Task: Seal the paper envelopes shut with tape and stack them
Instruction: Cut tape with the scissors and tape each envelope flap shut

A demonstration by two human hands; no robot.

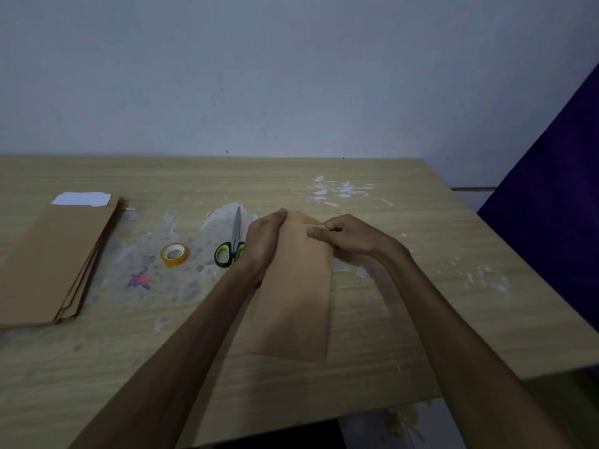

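Pale wall stands behind a wood-grain table whose top is blotched with whitish residue, and a dark purple panel closes off the 3 o'clock side. At the centre of the table lies one brown envelope, long axis running from 6 to 12 o'clock. The left hand curls along its left edge near the top, fingers wrapped over the far corner. The right hand pinches at the top right corner, thumb and fingertips closed on the folded flap — whether a piece of tape sits under them I cannot tell.

Towards 9 o'clock from the hands lie scissors with green-and-black handles, just beside the left wrist, and farther out a roll of clear tape, lying flat and untouched. At the far 9 o'clock edge sits a stack of brown envelopes, slightly fanned, with a white sheet showing at its top end.

My judgement: the flap is being folded or pressed down — sealing this envelope is under way, not finished. Whether the stack is sealed work or waiting work cannot be told.
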